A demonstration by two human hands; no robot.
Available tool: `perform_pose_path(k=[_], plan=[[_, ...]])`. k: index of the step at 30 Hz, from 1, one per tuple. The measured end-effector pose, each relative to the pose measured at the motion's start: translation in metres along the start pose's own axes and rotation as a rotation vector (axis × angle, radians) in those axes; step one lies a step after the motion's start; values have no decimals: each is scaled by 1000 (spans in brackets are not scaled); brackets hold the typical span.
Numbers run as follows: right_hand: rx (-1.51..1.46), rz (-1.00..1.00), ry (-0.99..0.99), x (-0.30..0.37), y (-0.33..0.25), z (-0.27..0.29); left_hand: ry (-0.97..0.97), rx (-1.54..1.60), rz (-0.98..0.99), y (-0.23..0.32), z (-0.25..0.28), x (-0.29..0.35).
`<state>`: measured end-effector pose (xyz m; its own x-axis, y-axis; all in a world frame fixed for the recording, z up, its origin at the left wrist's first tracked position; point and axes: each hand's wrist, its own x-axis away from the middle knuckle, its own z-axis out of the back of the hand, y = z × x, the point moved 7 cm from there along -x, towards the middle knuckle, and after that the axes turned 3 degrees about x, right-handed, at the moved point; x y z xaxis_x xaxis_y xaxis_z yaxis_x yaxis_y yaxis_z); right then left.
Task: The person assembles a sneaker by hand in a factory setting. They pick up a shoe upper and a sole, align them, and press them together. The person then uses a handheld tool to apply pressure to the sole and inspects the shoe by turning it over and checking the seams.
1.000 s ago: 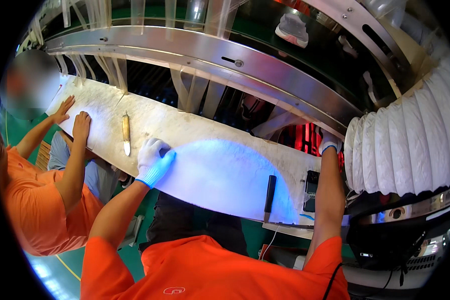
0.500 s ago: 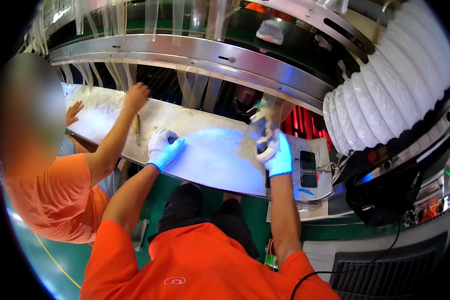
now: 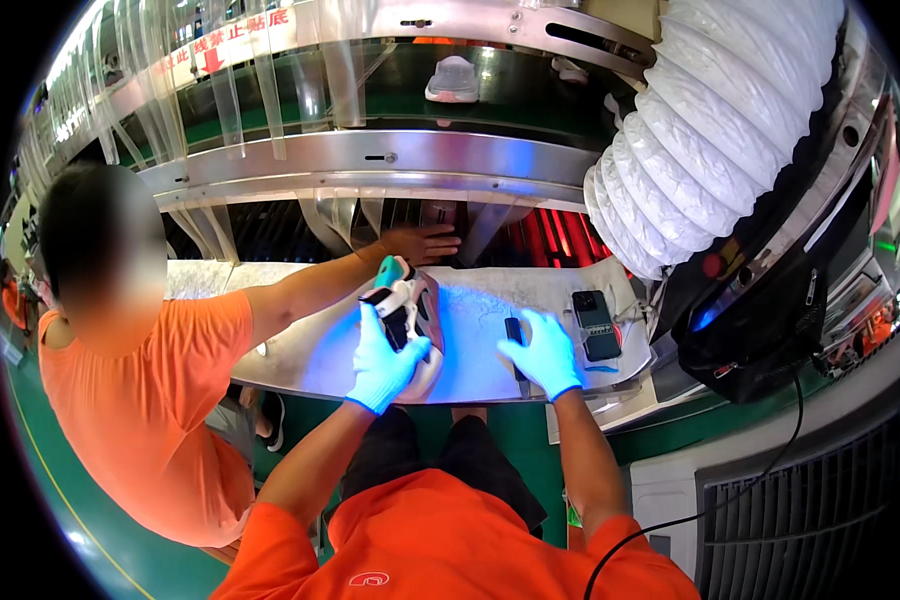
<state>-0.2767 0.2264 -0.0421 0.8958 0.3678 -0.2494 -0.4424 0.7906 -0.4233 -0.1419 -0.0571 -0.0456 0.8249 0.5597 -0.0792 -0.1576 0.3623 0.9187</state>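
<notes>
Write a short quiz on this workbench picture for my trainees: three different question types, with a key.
1. Which of the camera wearer's hands holds a shoe?

2. True or false: the phone lies farther right than the black-handled tool.

3. Choose one. The camera wearer has gloves on: A) neither hand; B) only one hand; C) both hands.

Key: 1. The left hand. 2. True. 3. C.
</notes>
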Motion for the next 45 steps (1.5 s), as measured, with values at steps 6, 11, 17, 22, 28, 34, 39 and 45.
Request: perform_pose_path(k=[6,11,17,22,28,34,39,45], plan=[[-114,5,44,6,26,-41,-192,-184,-253,39,-31,-3],[-221,11,168,4,22,-47,31,-318,-815,140,-14,-29],[-289,-3,260,7,38,-41,161,-645,-1315,317,-34,-159],[-364,13,186,2,36,-48,-206,-903,-617,300,-37,-292],[-382,-33,266,13,60,-40,-152,-982,-319,255,9,-353],[-363,-91,245,4,43,-47,316,-1624,-94,161,243,-454],[-310,-83,234,5,36,-46,84,-1198,-367,242,108,-392],[-317,-75,253,6,37,-41,-322,-240,-757,326,-156,-368]])
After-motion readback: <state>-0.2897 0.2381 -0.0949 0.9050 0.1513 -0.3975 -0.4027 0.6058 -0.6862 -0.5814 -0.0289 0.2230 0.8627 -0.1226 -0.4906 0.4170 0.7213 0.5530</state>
